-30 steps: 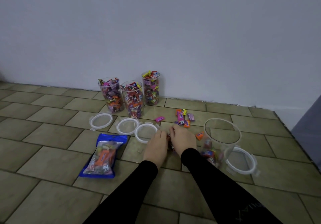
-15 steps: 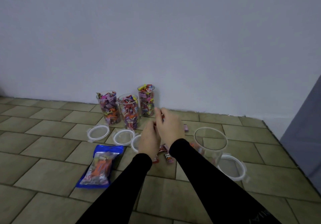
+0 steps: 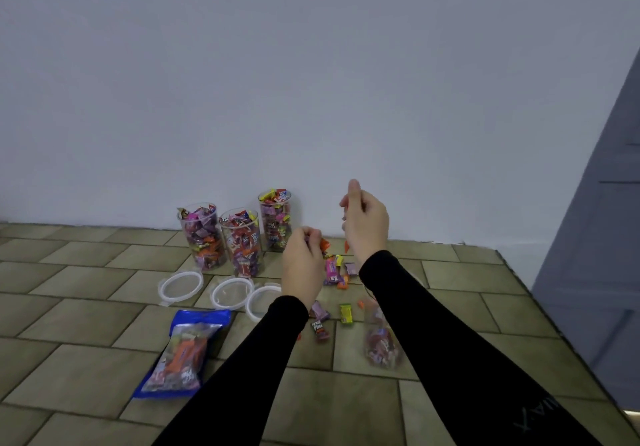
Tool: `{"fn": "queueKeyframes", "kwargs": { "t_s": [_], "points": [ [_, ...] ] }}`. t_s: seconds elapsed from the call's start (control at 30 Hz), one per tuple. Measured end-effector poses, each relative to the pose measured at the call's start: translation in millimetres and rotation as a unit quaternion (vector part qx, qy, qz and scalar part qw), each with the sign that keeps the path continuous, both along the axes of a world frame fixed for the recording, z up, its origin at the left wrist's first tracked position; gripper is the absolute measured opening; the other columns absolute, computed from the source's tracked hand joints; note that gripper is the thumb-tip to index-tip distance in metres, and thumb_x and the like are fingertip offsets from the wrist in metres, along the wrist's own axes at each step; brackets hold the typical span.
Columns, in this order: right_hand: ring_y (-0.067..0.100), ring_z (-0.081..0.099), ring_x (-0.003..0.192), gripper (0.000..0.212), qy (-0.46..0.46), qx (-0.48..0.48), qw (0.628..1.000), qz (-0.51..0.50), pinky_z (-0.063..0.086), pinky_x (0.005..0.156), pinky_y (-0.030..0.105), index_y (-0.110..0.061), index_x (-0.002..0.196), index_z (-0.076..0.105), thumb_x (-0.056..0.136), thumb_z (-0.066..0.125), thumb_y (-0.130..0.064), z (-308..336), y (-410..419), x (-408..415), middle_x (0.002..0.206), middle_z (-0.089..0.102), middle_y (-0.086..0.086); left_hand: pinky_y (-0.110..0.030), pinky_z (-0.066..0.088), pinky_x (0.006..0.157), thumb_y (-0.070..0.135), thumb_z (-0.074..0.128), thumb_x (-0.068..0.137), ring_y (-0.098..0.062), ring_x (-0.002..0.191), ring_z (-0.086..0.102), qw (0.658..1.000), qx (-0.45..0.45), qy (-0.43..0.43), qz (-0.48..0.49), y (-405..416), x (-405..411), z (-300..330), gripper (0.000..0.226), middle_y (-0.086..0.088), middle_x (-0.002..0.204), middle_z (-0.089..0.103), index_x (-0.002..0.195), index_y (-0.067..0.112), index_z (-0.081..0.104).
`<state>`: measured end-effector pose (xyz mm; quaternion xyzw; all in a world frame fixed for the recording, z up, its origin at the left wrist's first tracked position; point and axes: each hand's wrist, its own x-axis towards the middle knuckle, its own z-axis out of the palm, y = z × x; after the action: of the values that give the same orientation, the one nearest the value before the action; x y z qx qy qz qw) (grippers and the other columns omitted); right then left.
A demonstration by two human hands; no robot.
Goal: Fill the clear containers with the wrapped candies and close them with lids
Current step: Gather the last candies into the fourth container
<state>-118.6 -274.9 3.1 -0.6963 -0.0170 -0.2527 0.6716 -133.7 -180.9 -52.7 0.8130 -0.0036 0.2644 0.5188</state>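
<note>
Head camera looks down past two black sleeves at a tiled floor (image 3: 86, 328) strewn with wrapped candies (image 3: 333, 270) — small, feather-light pieces in slick, crinkly film that I judge will slide between fingertips if taken one by one, so a loose cupped scoop of several, or a pinch on a twisted wrapper end, should hold best. The left hand (image 3: 302, 265) is raised off the floor, back toward the camera, fingers curled inward around a few pieces; an orange wrapper pokes out beside its knuckles. The right hand (image 3: 364, 224) sits higher and a little farther out, wrist bent, fingers curled with one finger standing up; an orange scrap shows just below it, and it seems to pinch candy, though exactly how many pieces is hidden. Beneath the right forearm stands the fourth clear container (image 3: 381, 341), partly covered by the sleeve, with only a shallow layer of sweets in its bottom — thin, stiff plastic that looks light enough to tip if knocked by an arm. Its lid is out of sight. Near the wall stand three filled containers (image 3: 239, 241), touching or nearly so, all heaped to the brim and not yet capped. Their three lids (image 3: 232, 292) lie flat on the tiles just in front; these rings look rigid and should be taken by the rim and pressed down evenly. A blue candy bag (image 3: 183, 352) lies to the left, well apart from the hands.
</note>
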Motion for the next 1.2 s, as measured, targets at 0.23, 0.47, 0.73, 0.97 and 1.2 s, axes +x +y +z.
{"fn": "queueKeyframes", "kwargs": {
  "t_s": [0.23,0.47,0.73,0.97,1.2],
  "points": [
    [0.012,0.03,0.047,0.047,0.013,0.243,0.97,0.007,0.026,0.04,0.02,-0.011,0.065,0.047,0.101,0.041,-0.041,7.2,-44.4,-8.1,0.061,0.037,0.0,-0.009,0.036,0.06,0.025,0.041,0.103,-0.003,0.073,0.049,0.998,-0.057,-0.018,-0.012,-26.3,-0.5,10.7,0.016,0.008,0.081,0.053,0.098,0.014,0.052],
    [0.012,0.035,0.041,0.043,0.07,0.426,0.902,-0.004,0.027,0.036,0.017,-0.019,0.069,0.047,0.099,0.038,-0.048,-2.0,-80.7,-15.2,0.058,0.037,-0.006,-0.014,0.039,0.066,0.029,0.042,0.102,-0.012,0.07,0.046,0.976,-0.2,-0.019,-0.081,-62.8,-1.6,19.6,0.02,0.002,0.082,0.05,0.095,0.015,0.055],
    [0.011,0.034,0.04,0.046,0.082,0.463,0.882,-0.007,0.026,0.038,0.016,-0.022,0.064,0.044,0.099,0.036,-0.05,-22.2,-92.6,-16.0,0.061,0.036,-0.006,-0.04,0.041,0.069,0.038,0.044,0.101,-0.016,0.073,0.047,0.968,-0.208,-0.002,-0.142,-80.2,-4.9,5.9,0.021,0.004,0.083,0.053,0.092,0.023,0.056],
    [0.011,0.034,0.039,0.047,0.079,0.469,0.88,-0.002,0.025,0.039,0.014,-0.022,0.063,0.043,0.099,0.036,-0.051,-27.6,-92.1,-14.8,0.06,0.037,-0.006,-0.035,0.04,0.06,0.035,0.044,0.101,-0.008,0.061,0.047,0.968,-0.199,0.018,-0.154,-81.7,-6.5,5.7,0.02,0.007,0.075,0.052,0.09,0.023,0.056],
    [0.012,0.033,0.042,0.047,0.083,0.458,0.885,-0.003,0.026,0.039,0.017,-0.021,0.065,0.044,0.099,0.035,-0.052,-29.4,-92.4,-12.4,0.06,0.037,-0.006,-0.027,0.037,0.047,0.025,0.048,0.101,-0.011,0.055,0.039,0.953,-0.241,0.041,-0.177,-82.6,-8.3,4.9,0.02,-0.001,0.066,0.044,0.084,0.016,0.055]
  ]
}}
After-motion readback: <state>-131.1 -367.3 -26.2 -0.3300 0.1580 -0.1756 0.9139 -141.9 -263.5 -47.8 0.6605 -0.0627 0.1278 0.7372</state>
